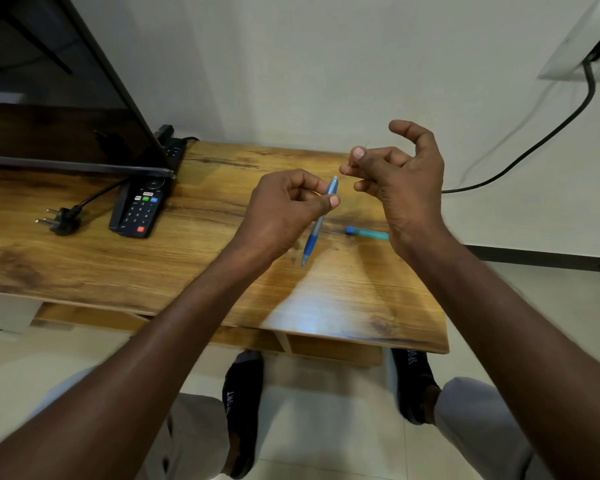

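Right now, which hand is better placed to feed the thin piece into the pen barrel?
Right, probably: the right hand pinches the thin piece just above the pen barrel, which the left hand grips.

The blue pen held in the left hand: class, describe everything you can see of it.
The blue pen looks like translucent plastic: a pale upper barrel and a darker blue grip tapering to a point. It hangs tilted above the wooden table, point down and toward the person, upper end close to the right hand, which pinches a thin wire-like piece. The left hand pinches its upper barrel between thumb and fingers; nothing else plainly touches it.
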Tool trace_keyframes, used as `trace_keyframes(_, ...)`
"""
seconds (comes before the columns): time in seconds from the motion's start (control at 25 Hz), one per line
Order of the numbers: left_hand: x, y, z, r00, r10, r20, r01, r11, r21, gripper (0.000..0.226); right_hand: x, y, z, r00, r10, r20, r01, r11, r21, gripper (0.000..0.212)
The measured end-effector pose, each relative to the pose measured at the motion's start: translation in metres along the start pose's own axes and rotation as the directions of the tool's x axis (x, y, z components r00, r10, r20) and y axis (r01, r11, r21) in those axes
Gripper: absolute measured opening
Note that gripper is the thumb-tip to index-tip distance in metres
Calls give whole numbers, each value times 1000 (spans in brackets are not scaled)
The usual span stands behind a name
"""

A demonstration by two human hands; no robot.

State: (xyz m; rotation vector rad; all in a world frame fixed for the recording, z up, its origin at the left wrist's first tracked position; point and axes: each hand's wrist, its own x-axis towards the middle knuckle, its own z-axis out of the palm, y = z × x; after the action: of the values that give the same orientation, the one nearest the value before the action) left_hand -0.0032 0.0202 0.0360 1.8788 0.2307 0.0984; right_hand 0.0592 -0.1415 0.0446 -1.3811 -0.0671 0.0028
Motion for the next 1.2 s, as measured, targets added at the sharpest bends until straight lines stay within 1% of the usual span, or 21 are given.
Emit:
trace_keyframes(0.12, 0, 2, 1, 1000, -10, 10, 10, 1000, 1, 17, -2, -1, 1, 999, -45, 23, 45, 999, -17, 56)
trace_keyframes(0.24, -1, 3, 2, 999, 2, 39, -2, 1000, 0, 20, -3, -3, 2, 996, -86, 17, 86, 995, -41, 56)
trace_keyframes(0.44, -2, 5, 2, 999, 10, 49, -10, 1000, 2, 22, -5, -5, 4, 992, -120, 31, 122, 991, -51, 57)
trace_keyframes(0.68, -4, 7, 2, 998, 14, 58, -13, 1000, -25, 21, -8, -2, 6, 995, -94, 26, 95, 994, -50, 57)
trace_keyframes(0.92, -4, 7, 3, 998, 5, 59, -5, 1000, -3, 23, -7, -1, 7, 997, -79, 15, 80, 996, -44, 58)
trace_keyframes(1.2, -4, 7, 4, 998, 5, 58, -4, 1000, -15, 23, -7, -1, 6, 997, -73, 17, 74, 995, -60, 58)
